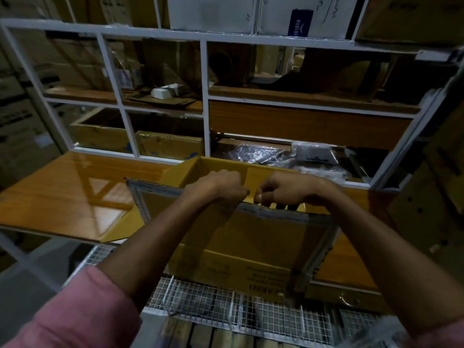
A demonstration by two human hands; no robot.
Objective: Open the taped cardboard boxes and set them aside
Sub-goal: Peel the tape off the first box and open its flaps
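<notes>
Cardboard box, yellow corrugated, tape-edged flap gripped by curled left hand, right hand fingers

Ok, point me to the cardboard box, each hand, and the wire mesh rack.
cardboard box (251,249), head view, near side wall
left hand (221,183), head view, back of hand
right hand (286,188), head view, knuckles
wire mesh rack (276,320), head view, grid below box
</notes>
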